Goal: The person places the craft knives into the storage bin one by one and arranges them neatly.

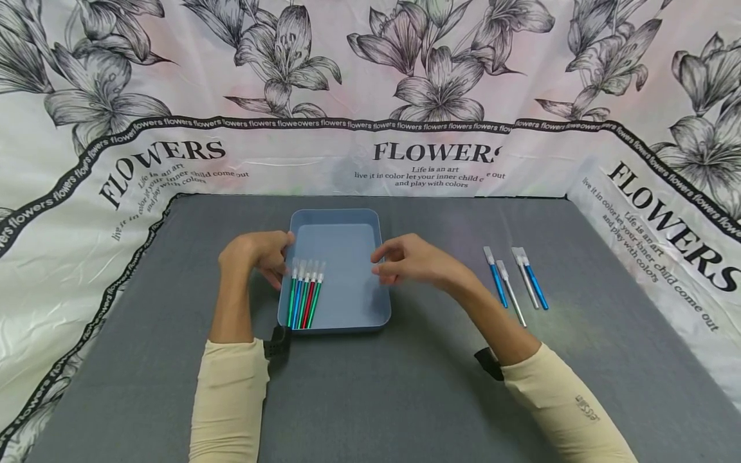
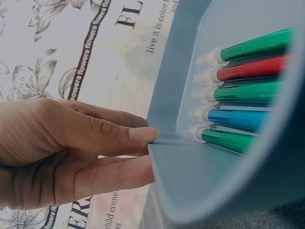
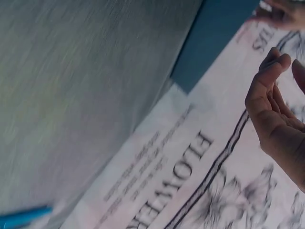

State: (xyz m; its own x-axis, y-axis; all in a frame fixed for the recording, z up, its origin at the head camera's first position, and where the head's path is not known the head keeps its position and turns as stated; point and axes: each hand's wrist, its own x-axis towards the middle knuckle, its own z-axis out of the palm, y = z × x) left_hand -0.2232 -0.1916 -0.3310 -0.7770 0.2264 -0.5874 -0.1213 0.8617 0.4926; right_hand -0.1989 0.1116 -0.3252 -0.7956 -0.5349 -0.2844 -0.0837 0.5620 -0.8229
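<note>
A blue-grey rectangular tray (image 1: 353, 257) lies on the grey table. Along its near left side rest several capped craft knives (image 1: 305, 302) with knurled green, blue and red handles, side by side; the left wrist view shows their clear caps. My left hand (image 1: 260, 254) pinches the tray's left rim, thumb on the edge and fingers against the outside, as the left wrist view also shows. My right hand (image 1: 413, 260) hovers at the tray's right rim with fingers loosely bent. In the right wrist view, nothing lies between its thumb and fingers (image 3: 267, 83).
Right of the tray lie two blue craft knives (image 1: 498, 283) and two silver ones (image 1: 525, 283), roughly in pairs, near my right forearm. A white flower-printed cloth (image 1: 428, 154) borders the grey table (image 1: 370, 399) at the back and sides.
</note>
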